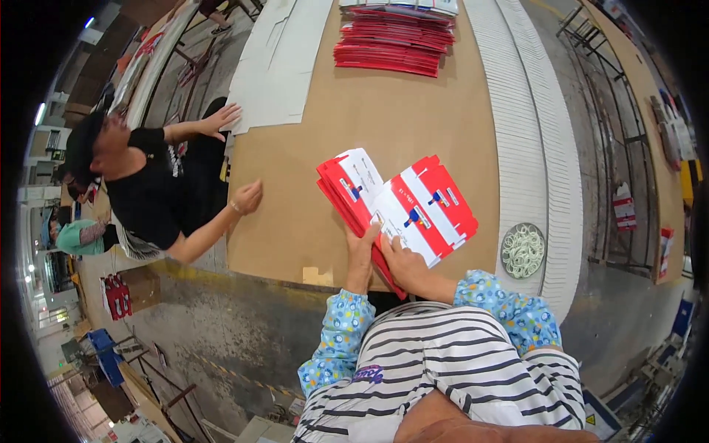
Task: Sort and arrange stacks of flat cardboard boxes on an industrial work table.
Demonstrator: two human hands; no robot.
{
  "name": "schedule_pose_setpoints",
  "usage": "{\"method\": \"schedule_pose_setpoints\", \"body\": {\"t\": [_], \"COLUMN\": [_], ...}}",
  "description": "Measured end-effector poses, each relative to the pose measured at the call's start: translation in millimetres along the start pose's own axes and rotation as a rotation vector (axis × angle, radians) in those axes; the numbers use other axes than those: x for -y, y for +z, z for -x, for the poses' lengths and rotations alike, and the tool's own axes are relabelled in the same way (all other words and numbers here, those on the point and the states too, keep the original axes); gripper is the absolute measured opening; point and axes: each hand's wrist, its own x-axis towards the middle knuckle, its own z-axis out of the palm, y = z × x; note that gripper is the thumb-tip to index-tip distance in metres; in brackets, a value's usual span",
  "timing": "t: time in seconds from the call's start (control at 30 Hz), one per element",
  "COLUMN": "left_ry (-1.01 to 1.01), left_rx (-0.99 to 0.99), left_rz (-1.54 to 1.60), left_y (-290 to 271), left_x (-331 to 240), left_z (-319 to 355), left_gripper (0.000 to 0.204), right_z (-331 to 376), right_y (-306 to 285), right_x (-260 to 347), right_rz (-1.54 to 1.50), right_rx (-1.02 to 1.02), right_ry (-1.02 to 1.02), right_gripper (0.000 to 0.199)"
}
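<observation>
Closely seen, the fingers of the left hand [361,247] are pressing together on the near edge of a stack of flat red-and-white cartons [399,207], thumb hidden beneath. The right hand [402,258] is lying just beside it, fingers spread a little over the top carton and pinning its near corner; whether the thumb is gripping under the stack I cannot tell. The cartons are fanning away from the fingertips, the upper ones sliding right, the lower ones left, all resting on a brown table [310,221] near its front edge.

Beyond the right fingers, a dish of rubber bands [523,251] is sitting on a white corrugated strip. Far ahead of the fingers, another red stack [395,44] is lying flat. Left of the left hand, a co-worker's hand [247,198] is resting on the table.

Risk, as a judgement: the fan is already loose, so light pressure could let cartons slip apart, or off the table edge.
</observation>
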Motion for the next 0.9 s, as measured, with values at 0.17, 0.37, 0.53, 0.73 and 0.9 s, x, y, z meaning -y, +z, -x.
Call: {"method": "schedule_pose_setpoints", "body": {"t": [0.17, 0.37, 0.53, 0.73, 0.9], "left_ry": [-0.17, -0.215, -0.274, -0.287, -0.381], "left_rx": [-0.155, -0.081, -0.111, -0.159, -0.169], "left_rz": [-0.081, 0.089, 0.018, -0.04, -0.037], "left_y": [-20, -49, -57, -71, -68], "left_x": [13, 29, 52, 51, 48], "left_z": [-24, -29, -24, 18, 35], "left_gripper": [0.046, 0.044, 0.046, 0.045, 0.041], "right_z": [-11, -46, -147, -263, -324], "right_y": [-19, -53, -102, -161, -181], "right_x": [4, -103, -238, -313, -347], "right_rz": [-0.152, -0.563, -0.243, 0.173, 0.394], "right_rx": [0.19, -0.054, -0.533, -0.676, -0.796], "right_ry": [-0.023, 0.049, 0.25, 0.298, 0.237], "right_gripper": [0.065, 0.044, 0.036, 0.056, 0.062]}}
